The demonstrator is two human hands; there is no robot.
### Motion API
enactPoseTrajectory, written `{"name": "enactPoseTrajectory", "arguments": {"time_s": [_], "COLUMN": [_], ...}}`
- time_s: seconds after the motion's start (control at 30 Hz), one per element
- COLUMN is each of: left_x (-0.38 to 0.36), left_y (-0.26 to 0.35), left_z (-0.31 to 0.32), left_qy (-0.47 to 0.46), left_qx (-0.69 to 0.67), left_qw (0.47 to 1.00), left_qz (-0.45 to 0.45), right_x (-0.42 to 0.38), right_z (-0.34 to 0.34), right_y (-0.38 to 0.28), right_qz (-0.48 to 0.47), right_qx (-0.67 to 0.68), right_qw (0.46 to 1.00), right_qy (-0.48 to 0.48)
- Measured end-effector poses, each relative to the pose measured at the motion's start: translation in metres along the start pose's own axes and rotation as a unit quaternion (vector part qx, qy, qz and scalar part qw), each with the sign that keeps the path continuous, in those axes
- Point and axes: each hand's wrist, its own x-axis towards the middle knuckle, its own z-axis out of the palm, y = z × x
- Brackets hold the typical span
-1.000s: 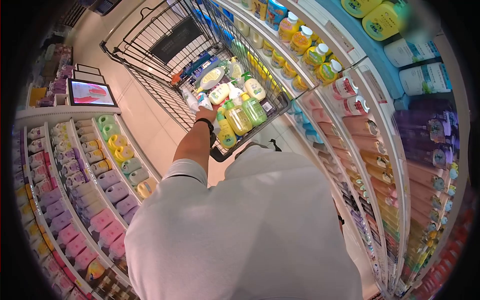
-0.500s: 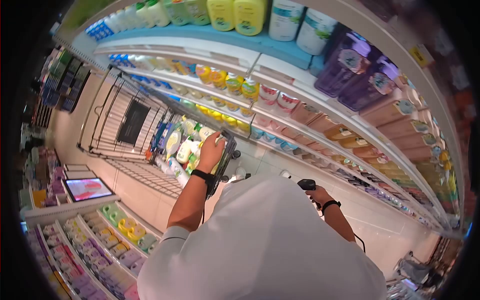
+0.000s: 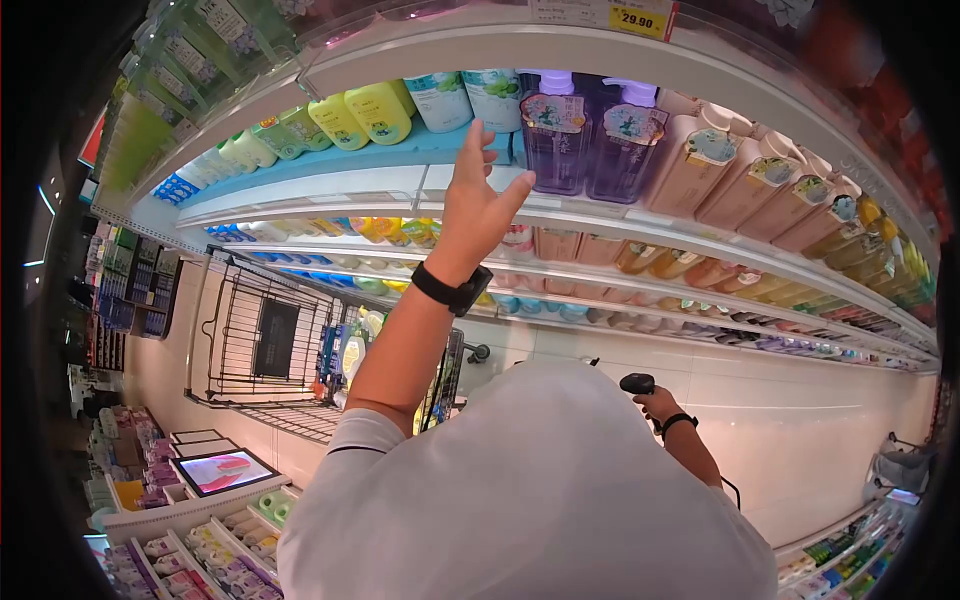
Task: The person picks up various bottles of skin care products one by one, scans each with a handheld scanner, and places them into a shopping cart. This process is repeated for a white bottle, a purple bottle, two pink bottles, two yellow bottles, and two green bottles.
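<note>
My left hand [image 3: 482, 212] is raised in front of the upper shelf, its fingers spread and nothing in them. Close by its thumb stands a purple pump bottle [image 3: 556, 145] with a floral label, beside a second one [image 3: 624, 155]. White-and-teal bottles [image 3: 438, 103] stand just behind my fingertips; whether they touch cannot be told. Low at my right side, my right hand [image 3: 661, 405] is wrapped around a black handheld device [image 3: 637, 384] with a rounded head. Its exact kind is not clear.
To the left is a wire shopping cart [image 3: 275, 337] with bottles inside, partly behind my arm. Pink bottles [image 3: 697, 160] line the shelf [image 3: 500, 196] on the right. A lit screen [image 3: 226, 471] stands over another display at the lower left.
My left hand has let go of the cart handle and risen toward the upper shelf, its fingers opening. The right hand still holds the black device. The view has shifted toward the shelf.
</note>
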Motion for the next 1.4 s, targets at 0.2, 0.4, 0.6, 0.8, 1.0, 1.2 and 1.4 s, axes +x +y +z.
{"name": "enactPoseTrajectory", "arguments": {"time_s": [0.2,0.4,0.6,0.8,1.0,1.2,1.4], "left_x": [0.037,0.046,0.054,0.032,-0.022,-0.07,-0.112], "left_y": [-0.007,-0.011,-0.014,-0.019,0.009,0.025,0.003], "left_z": [0.048,0.047,0.029,0.03,-0.012,-0.067,-0.086], "left_qy": [0.017,-0.046,-0.108,-0.078,0.029,0.104,0.158], "left_qx": [-0.017,-0.118,-0.205,-0.224,-0.245,-0.525,-0.707], "left_qw": [1.0,0.991,0.971,0.971,0.969,0.844,0.669], "left_qz": [0.02,-0.051,-0.059,-0.026,0.01,0.007,-0.166], "right_x": [-0.006,-0.007,-0.005,-0.008,-0.002,0.009,-0.014], "right_z": [-0.011,-0.019,-0.036,-0.052,-0.052,-0.047,-0.044], "right_y": [0.034,0.057,0.065,0.049,0.033,-0.009,-0.12], "right_qz": [0.025,0.04,0.044,0.037,0.033,-0.04,-0.166], "right_qx": [0.083,0.109,0.114,0.081,0.072,0.089,0.043], "right_qw": [0.996,0.993,0.992,0.995,0.996,0.995,0.983], "right_qy": [0.039,0.039,0.043,0.054,0.037,0.019,-0.07]}}
